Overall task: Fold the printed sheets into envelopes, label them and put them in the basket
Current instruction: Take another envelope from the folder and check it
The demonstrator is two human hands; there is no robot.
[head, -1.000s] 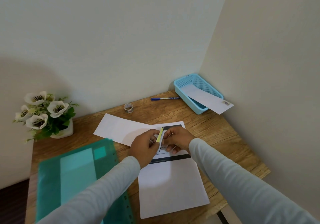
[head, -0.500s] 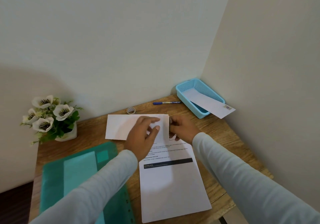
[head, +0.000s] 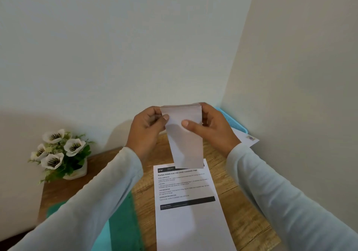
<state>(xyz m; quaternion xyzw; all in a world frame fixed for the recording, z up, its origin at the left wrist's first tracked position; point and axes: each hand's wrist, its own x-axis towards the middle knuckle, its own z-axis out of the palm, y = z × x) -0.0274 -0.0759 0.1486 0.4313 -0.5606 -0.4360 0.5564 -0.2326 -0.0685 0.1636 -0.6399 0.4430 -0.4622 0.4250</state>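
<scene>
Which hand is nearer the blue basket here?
Right. The right hand is just beside the blue basket; the left hand holds the envelope at its other edge.

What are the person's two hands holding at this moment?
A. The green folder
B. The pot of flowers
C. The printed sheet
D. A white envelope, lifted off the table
D: the left hand and the right hand both grip the white envelope in the air, while the printed sheet lies flat on the table below it.
</scene>
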